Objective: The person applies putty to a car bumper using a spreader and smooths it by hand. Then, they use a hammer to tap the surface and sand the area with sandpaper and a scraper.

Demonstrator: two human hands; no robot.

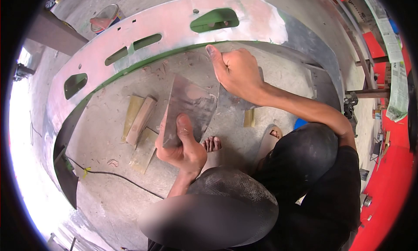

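My left hand (183, 148) grips a flat grey plate (193, 103), thumb on top and fingers beneath. A pale pinkish smear marks the plate's upper face. My right hand (237, 70) is closed with its thumb stretched out, near the inner edge of a curved car bumper (174, 29). Whatever its curled fingers may hold is hidden. The bumper has pinkish and white patches, green edges and several cut-out openings. Below the right hand a dark grey sheet (230, 98) shows, partly covered by the hand and forearm.
A sanding block (141, 120) lies among yellowish sheets (143, 151) on the concrete floor. A black cable (117, 175) runs along the left. Behind the bumper stands a tin can (106, 18). At right are a red surface (392, 172) and newspaper-covered strips (397, 87).
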